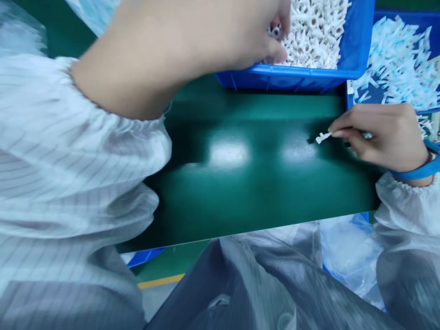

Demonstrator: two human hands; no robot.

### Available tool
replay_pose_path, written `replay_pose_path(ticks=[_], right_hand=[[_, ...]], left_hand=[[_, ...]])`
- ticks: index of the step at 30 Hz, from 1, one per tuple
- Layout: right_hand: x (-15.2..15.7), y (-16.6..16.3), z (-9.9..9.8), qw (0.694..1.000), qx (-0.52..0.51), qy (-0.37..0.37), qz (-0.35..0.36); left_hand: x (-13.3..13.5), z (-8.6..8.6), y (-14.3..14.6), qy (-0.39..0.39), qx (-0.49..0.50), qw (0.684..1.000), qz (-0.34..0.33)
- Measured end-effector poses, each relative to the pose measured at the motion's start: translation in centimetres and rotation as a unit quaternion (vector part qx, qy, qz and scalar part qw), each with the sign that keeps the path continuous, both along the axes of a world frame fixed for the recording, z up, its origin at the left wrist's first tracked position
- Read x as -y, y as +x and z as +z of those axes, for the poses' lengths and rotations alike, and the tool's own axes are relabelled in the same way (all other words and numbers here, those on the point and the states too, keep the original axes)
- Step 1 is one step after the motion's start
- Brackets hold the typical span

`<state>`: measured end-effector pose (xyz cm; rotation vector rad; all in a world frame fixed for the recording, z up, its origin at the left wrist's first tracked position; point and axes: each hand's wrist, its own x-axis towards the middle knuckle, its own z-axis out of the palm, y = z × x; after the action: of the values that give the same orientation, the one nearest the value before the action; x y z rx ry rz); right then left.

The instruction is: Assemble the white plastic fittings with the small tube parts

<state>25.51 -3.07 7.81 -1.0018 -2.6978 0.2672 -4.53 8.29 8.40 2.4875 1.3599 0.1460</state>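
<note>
My left hand (pixel 206 41) reaches into a blue bin (pixel 292 78) full of small white tubular plastic parts (pixel 316 32). Its fingers are closed in a pinch on one of those white parts at the bin's near edge. My right hand (pixel 378 135) rests on the green table (pixel 240 183) at the right. Its thumb and fingers are pressed together on a small white plastic piece (pixel 323 137) that sticks out to the left, just above the table top. Both arms wear white striped sleeves, and a blue band circles the right wrist (pixel 421 170).
A second blue bin (pixel 402 59) at the far right holds several thin white and pale blue parts. A clear plastic bag (pixel 347 256) lies below the table's near edge on the right. A yellow floor line (pixel 161 280) shows under the table.
</note>
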Motion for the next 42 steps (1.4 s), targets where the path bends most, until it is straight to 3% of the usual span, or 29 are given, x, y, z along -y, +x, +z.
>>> replay_pose_path(ticks=[5, 11, 17, 19, 21, 23, 26, 29, 33, 38, 42], right_hand=[[-0.4, 0.5, 0.3, 0.995, -0.029, -0.076, -0.05], [-0.5, 0.4, 0.5, 0.986, -0.044, -0.146, -0.068], [-0.8, 0.9, 1.3, 0.987, -0.043, -0.153, -0.031], [-1.1, 1.9, 1.7, 0.991, -0.023, -0.114, -0.073], [-1.6, 3.6, 1.7, 0.986, -0.013, -0.032, -0.161], [-2.5, 5.7, 1.2, 0.965, -0.008, 0.061, -0.254], [-4.2, 8.3, -0.1, 0.942, 0.033, 0.134, -0.306], [-6.0, 9.0, -1.3, 0.949, 0.057, 0.102, -0.294], [-7.5, 8.3, -2.0, 0.969, 0.089, 0.028, -0.227], [-8.3, 8.6, -2.5, 0.976, 0.088, 0.006, -0.199], [-7.5, 8.6, -2.4, 0.972, 0.063, 0.023, -0.223]], left_hand=[[-2.7, -2.1, -1.2, 0.007, 0.009, 0.997, -0.081], [-1.4, -1.4, -0.9, 0.036, 0.054, 0.992, -0.111], [-1.3, -1.4, -0.6, 0.047, 0.046, 0.989, -0.13], [-1.6, -1.7, -0.6, 0.046, 0.044, 0.987, -0.144], [-1.9, -2.0, -0.5, 0.048, 0.039, 0.985, -0.16], [-1.9, -2.0, -0.2, 0.044, 0.031, 0.984, -0.172], [-1.4, -1.6, 0.5, 0.038, 0.039, 0.988, -0.147], [-0.9, -1.2, 1.2, 0.018, 0.017, 0.994, -0.107], [-0.4, -1.0, 1.5, 0.012, 0.041, 0.994, -0.098], [-0.3, -1.0, 1.3, 0.014, 0.03, 0.995, -0.089], [-0.5, -1.1, 1.2, 0.066, 0.048, 0.993, -0.086]])
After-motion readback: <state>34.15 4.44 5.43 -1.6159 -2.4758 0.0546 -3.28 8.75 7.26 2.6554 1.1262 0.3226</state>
